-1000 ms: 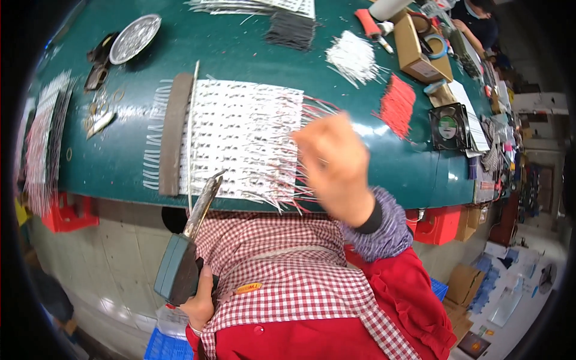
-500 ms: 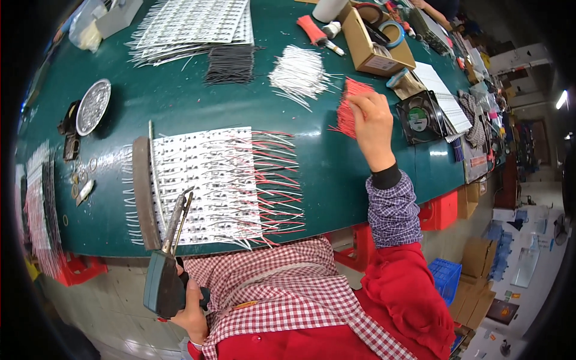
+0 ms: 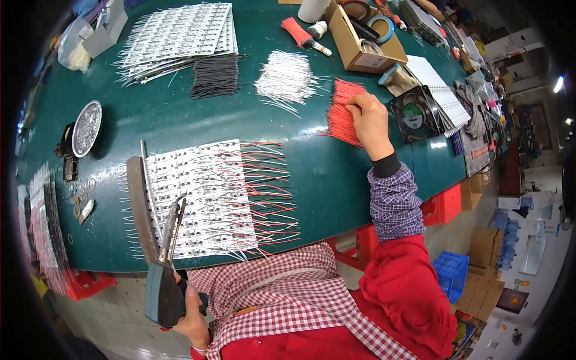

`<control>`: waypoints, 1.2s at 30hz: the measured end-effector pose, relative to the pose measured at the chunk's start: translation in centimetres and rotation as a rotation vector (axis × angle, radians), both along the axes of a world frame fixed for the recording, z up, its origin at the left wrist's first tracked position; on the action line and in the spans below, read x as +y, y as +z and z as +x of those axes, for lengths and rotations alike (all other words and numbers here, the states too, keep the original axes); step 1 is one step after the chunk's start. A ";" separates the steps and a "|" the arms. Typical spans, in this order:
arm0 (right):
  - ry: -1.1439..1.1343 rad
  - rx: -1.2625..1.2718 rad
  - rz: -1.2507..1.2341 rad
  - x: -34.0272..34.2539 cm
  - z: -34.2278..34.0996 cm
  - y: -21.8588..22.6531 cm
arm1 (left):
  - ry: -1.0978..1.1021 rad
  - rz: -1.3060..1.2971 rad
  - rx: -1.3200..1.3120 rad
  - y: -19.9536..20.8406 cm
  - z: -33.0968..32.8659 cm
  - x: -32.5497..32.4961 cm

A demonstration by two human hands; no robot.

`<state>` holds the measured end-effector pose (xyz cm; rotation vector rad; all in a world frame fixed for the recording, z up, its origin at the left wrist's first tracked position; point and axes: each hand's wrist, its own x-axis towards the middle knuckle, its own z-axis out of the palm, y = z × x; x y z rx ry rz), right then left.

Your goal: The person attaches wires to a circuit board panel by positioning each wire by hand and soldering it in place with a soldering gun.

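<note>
My left hand point(image 3: 193, 324) is closed round the dark handle of a soldering gun point(image 3: 162, 294). Its thin metal tip points up over a white circuit board panel point(image 3: 195, 174), and I cannot tell whether it touches. Red and white wires point(image 3: 270, 198) stick out from the panel's right side. A brown bar point(image 3: 142, 207) lies across the panel's left part, with a thin pale rod beside it. To the right, my right hand point(image 3: 372, 126) pinches thumb and fingers together at the right edge of a pile of cut red wires point(image 3: 341, 120); the fingertips partly hide the wire there.
Piles of white wires point(image 3: 287, 78) and black wires point(image 3: 215, 76) lie farther back, beside stacked wired panels point(image 3: 180, 39). A black fan point(image 3: 417, 114) stands right of my hand, a cardboard box of tape rolls point(image 3: 360, 51) behind. A metal bowl point(image 3: 87, 129) sits at left.
The whole view has shifted slightly. My right fingertips have moved a little to the right across the red wire pile. My left hand keeps hold of the soldering gun over the panel.
</note>
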<state>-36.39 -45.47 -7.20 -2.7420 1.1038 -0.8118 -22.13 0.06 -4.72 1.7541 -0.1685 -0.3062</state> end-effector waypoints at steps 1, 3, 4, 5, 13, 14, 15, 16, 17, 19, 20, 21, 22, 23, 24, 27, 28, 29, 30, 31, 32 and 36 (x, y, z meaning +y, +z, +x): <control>-0.013 -0.027 0.000 0.1 0.0 0.0 | -0.020 -0.016 -0.029 -0.2 0.3 0.3; 0.003 -0.030 -0.039 0.4 0.1 0.1 | 0.000 0.037 -0.120 -0.1 1.2 1.2; 0.011 -0.035 -0.076 0.4 0.0 0.2 | 0.013 0.092 -0.212 0.1 2.0 1.5; 0.007 -0.038 -0.073 0.5 -0.1 0.3 | 0.040 0.160 -0.379 0.7 3.5 1.8; 0.237 0.098 -0.145 2.8 2.1 4.0 | 0.205 0.214 -0.668 8.0 9.6 4.3; 0.263 0.092 -0.133 3.7 3.1 4.9 | 0.240 0.137 -0.681 7.2 8.9 3.8; 0.315 0.217 -0.182 4.5 3.9 6.1 | 0.225 0.162 -0.597 6.4 8.1 3.4; 0.376 0.340 -0.235 5.2 5.0 6.9 | 0.203 0.096 -0.475 5.7 7.4 2.5; 0.381 0.494 -0.344 5.5 5.5 7.0 | 0.199 0.007 -0.363 5.2 6.7 -0.4; 0.414 0.647 -0.427 6.0 7.5 5.7 | 0.241 -0.077 -0.172 4.6 5.5 -2.5; 0.420 0.804 -0.520 6.2 8.5 4.8 | 0.203 -0.099 -0.141 4.2 5.4 -2.9; 0.454 0.818 -0.582 6.5 9.4 3.8 | 0.200 -0.114 -0.123 4.1 5.2 -3.4; 0.474 0.815 -0.585 6.9 10.0 3.3 | 0.195 -0.131 -0.105 4.0 5.1 -3.7; 0.479 0.862 -0.577 7.1 10.4 3.0 | 0.175 -0.161 -0.132 3.7 5.2 -3.6; 0.482 0.911 -0.568 7.2 10.8 2.8 | 0.188 -0.158 -0.128 3.7 5.5 -3.5; 0.542 0.776 -0.386 7.7 12.1 4.9 | 0.187 -0.207 -0.052 3.6 6.2 -3.3; 0.546 0.656 -0.287 8.3 12.4 6.2 | 0.196 -0.205 -0.042 3.6 6.5 -3.5; 0.577 0.410 -0.105 9.2 13.4 6.8 | 0.190 -0.210 0.063 3.9 6.9 -3.7; 0.585 0.415 -0.098 10.2 14.1 6.0 | 0.183 -0.218 0.171 3.9 7.2 -3.9; 0.618 0.208 0.012 11.2 14.7 5.5 | 0.128 -0.226 0.238 3.8 7.7 -3.9; 0.646 -0.002 0.123 12.3 15.3 4.9 | 0.125 -0.226 0.248 3.6 7.9 -4.0; 0.717 -0.103 0.230 15.2 17.1 1.5 | 0.028 -0.153 0.218 1.8 8.3 -3.8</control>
